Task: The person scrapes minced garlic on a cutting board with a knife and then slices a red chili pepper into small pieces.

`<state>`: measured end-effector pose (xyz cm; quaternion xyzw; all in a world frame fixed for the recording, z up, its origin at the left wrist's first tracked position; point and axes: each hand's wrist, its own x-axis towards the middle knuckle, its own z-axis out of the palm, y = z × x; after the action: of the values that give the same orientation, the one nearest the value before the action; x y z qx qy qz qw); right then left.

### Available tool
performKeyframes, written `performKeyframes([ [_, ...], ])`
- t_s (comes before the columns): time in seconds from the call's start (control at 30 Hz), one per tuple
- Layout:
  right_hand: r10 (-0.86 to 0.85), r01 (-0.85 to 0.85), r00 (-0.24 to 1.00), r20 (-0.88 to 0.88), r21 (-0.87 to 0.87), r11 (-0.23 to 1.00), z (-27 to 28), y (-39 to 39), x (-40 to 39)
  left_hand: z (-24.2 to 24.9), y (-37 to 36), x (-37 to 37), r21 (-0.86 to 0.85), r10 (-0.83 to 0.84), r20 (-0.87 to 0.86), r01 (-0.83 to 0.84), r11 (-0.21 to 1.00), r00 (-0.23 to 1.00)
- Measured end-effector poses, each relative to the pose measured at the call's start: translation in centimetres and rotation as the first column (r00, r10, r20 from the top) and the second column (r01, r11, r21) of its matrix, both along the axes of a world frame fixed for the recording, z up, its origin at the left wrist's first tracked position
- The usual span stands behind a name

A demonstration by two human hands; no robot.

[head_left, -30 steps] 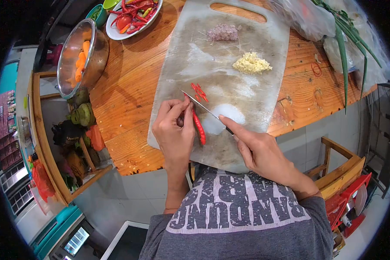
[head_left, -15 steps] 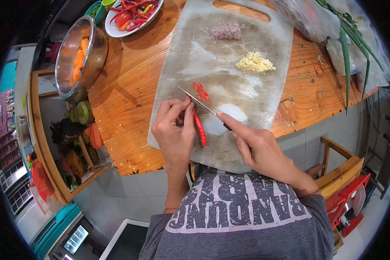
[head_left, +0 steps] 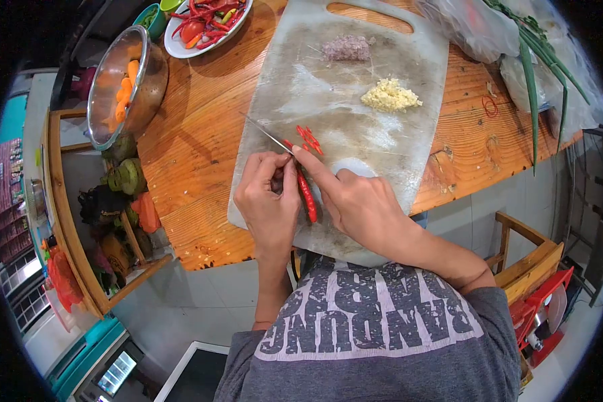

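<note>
A red chili lies on the worn white cutting board, its far end pinched by the fingers of my left hand. My right hand is closed round a knife, its handle hidden in the palm and the index finger laid along the blade. The blade crosses the chili's tip right at my left fingertips and points to the upper left. Just beyond it sit several cut chili slices. Farther up the board are a pile of chopped garlic and a pile of minced shallot.
At the left of the wooden table stands a metal bowl with carrots. Behind it is a white plate of red chilies and a tomato. Plastic bags and green onion leaves occupy the right side.
My right hand has moved left and toward my left hand, carrying the knife so the blade reaches farther left across the chili tip. My left hand has stayed nearly still.
</note>
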<state>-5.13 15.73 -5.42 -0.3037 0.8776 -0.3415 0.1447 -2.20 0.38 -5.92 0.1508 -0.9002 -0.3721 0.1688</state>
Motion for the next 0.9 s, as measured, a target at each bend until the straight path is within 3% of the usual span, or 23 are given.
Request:
performKeyframes([
  [0.13,-0.016,0.018,0.999,-0.040,0.068,0.997,0.7,1.2,1.0,0.1,0.0,-0.2,-0.016,-0.004,-0.035,0.003,1.000,0.999],
  [0.27,-0.018,0.018,0.997,0.072,-0.006,1.000,1.1,3.6,1.9,0.0,0.0,0.0,-0.015,-0.031,-0.030,0.031,0.999,0.999],
  [0.43,-0.110,0.149,0.963,0.244,-0.149,0.978,1.4,4.5,1.4,0.9,1.2,0.8,0.056,-0.095,0.077,0.091,0.994,0.992],
  [0.53,-0.087,0.110,0.991,0.101,-0.257,0.960,0.7,4.6,1.4,0.8,1.1,1.3,-0.005,-0.131,0.095,0.132,0.991,0.987],
  [0.67,-0.097,0.116,0.990,0.103,-0.201,0.973,1.2,4.5,1.3,1.1,1.2,1.8,0.058,-0.149,0.120,0.143,0.988,0.981],
  [0.9,-0.037,0.048,0.998,0.060,-0.187,0.981,0.6,4.4,2.1,0.5,1.5,1.8,0.001,-0.149,0.084,0.149,0.989,0.985],
])
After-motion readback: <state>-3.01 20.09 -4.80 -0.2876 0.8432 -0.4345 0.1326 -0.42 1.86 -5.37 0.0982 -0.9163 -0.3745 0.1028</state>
